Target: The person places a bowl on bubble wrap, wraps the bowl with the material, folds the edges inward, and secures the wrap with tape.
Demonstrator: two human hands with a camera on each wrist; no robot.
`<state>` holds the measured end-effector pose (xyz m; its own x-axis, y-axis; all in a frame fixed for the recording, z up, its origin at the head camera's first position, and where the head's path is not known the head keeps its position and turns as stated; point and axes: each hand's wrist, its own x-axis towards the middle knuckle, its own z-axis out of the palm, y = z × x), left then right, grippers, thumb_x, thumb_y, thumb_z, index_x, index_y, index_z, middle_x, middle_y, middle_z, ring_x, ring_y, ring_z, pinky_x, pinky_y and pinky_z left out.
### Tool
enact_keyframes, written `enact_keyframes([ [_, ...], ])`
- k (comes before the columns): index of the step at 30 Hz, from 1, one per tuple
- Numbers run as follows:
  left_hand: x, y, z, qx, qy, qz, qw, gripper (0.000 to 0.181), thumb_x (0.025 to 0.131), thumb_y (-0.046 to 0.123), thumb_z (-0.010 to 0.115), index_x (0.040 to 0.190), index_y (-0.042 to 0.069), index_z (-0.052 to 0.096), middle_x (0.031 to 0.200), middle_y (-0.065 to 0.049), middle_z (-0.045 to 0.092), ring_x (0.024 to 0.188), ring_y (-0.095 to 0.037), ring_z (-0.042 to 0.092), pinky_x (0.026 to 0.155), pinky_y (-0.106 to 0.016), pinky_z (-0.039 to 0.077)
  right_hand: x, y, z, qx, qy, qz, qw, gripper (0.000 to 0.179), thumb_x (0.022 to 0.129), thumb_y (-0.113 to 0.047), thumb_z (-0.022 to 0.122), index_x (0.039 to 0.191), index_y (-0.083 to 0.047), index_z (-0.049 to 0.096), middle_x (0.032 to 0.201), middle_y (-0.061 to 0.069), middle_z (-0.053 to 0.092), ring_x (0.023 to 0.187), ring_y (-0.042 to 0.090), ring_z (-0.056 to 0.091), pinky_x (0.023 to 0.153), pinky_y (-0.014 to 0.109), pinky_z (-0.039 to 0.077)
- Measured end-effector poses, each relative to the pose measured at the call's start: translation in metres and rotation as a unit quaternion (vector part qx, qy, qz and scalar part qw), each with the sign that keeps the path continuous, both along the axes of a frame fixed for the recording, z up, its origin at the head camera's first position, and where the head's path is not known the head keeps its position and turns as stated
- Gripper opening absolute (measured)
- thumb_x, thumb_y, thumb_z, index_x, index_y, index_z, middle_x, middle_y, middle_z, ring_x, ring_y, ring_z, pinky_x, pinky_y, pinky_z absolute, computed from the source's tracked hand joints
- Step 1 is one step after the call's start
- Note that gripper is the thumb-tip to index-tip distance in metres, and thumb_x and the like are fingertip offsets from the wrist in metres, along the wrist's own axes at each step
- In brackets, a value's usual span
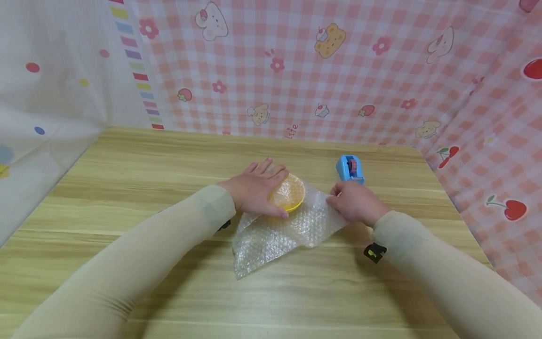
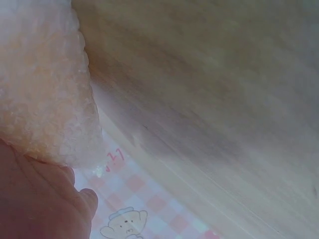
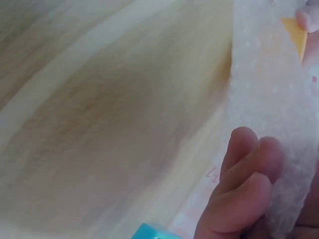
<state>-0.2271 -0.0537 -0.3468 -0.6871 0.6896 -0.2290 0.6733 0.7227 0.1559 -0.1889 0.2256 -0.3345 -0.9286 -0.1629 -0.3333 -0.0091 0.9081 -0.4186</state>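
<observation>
A sheet of bubble wrap point(image 1: 279, 240) lies on the table around a round yellow bowl-like dish point(image 1: 297, 205), with a flap of the wrap folded over it. My left hand point(image 1: 258, 188) rests on the dish's left side, fingers spread and straight, thumb along its near edge. At the sheet's right corner, my right hand point(image 1: 357, 202) pinches the wrap. In the right wrist view, curled fingers point(image 3: 239, 199) hold the edge of the sheet, and a yellow piece of the dish shows beyond. The left wrist view shows wrap bulging above the left hand point(image 2: 40, 199).
A blue tape dispenser point(image 1: 349, 168) stands just behind my right hand. The wooden table point(image 1: 169, 155) meets a pink checked cloth point(image 1: 288, 84) at the back and right, and a white dotted cloth point(image 1: 55, 108) hangs at the left.
</observation>
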Motion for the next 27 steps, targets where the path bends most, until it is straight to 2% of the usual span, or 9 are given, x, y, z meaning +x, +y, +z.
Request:
enact_keyframes([
  [5,0.0,0.0,0.0,0.0,-0.003,0.005,1.0,0.117,0.089,0.085,0.052,0.171,0.015,0.006,0.18,-0.005,0.003,0.165,-0.038,-0.008,0.134,-0.058,0.0,0.002,-0.008,0.009,-0.013,0.007,-0.012,0.9998,0.033,0.107,-0.027,0.055,0.128,-0.003,0.065,0.099,0.011,0.072,0.082,0.02,0.065,0.066,0.028,0.054],
  [8,0.0,0.001,0.0,-0.003,-0.006,0.008,0.9999,0.117,0.089,0.085,0.052,0.171,0.016,0.005,0.18,-0.005,0.003,0.165,-0.037,-0.008,0.134,-0.057,-0.001,0.001,-0.012,0.014,-0.023,0.017,-0.021,0.9994,0.034,0.107,-0.026,0.056,0.131,-0.003,0.065,0.114,0.015,0.073,0.093,0.023,0.067,0.071,0.029,0.057],
  [10,0.0,0.001,0.001,-0.005,-0.008,0.01,0.9999,0.117,0.089,0.085,0.052,0.171,0.017,0.005,0.18,-0.004,0.002,0.165,-0.037,-0.009,0.134,-0.057,-0.001,0.001,-0.015,0.016,-0.027,0.02,-0.028,0.999,0.033,0.107,-0.025,0.057,0.13,-0.004,0.066,0.118,0.017,0.072,0.096,0.025,0.068,0.072,0.03,0.058],
  [16,0.0,0.001,0.001,-0.003,-0.013,0.013,0.9998,0.118,0.088,0.086,0.052,0.171,0.017,0.005,0.18,-0.004,0.002,0.165,-0.036,-0.009,0.134,-0.056,-0.002,-0.001,-0.02,0.022,-0.035,0.02,-0.041,0.9984,0.032,0.107,-0.026,0.057,0.13,-0.005,0.066,0.114,0.015,0.072,0.093,0.023,0.067,0.068,0.028,0.058],
  [27,0.0,0.001,0.001,-0.003,-0.009,0.004,0.9999,0.118,0.088,0.086,0.051,0.171,0.016,0.005,0.18,-0.004,0.003,0.165,-0.037,-0.007,0.134,-0.057,0.001,0.001,-0.033,0.029,-0.041,0.056,-0.026,0.9973,0.027,0.107,-0.026,0.057,0.117,-0.006,0.074,0.11,0.013,0.074,0.082,0.019,0.067,0.065,0.027,0.055],
])
